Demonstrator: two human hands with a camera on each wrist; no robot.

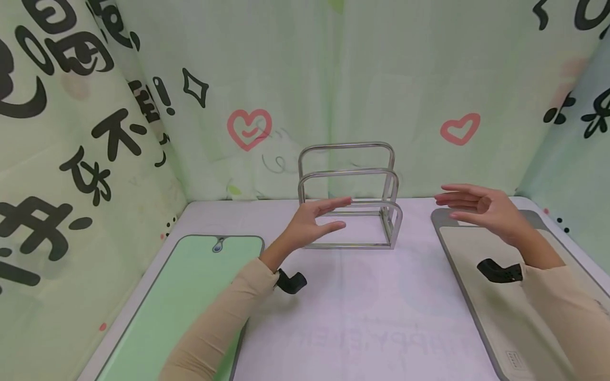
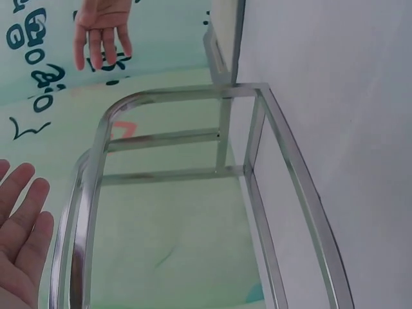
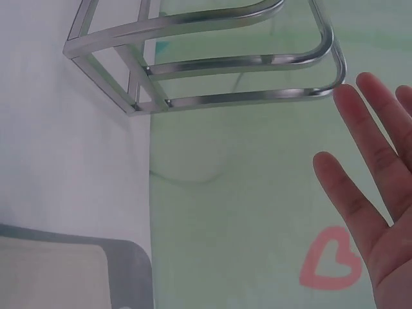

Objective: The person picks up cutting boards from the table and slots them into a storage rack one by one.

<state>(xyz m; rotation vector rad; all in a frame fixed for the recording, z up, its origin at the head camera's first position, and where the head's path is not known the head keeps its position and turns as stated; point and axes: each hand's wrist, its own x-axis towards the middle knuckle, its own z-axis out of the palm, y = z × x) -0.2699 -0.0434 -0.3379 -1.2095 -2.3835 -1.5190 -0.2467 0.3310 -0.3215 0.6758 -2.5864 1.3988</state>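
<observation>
A silver metal rack with three rounded upright hoops stands at the back middle of the table. My left hand is raised at its left front, fingers stretched and thumb apart, holding nothing. In the left wrist view the fingers of that hand show beside the hoops. My right hand hovers over the far end of the beige cutting board, fingers extended and nothing in the grasp. The right wrist view has this hand spread, with the rack beyond it.
A green cutting board with a grey edge and a drop-shaped hole lies on the left of the pale table. Printed curtains enclose the back and both sides. A small black camera is worn on each wrist.
</observation>
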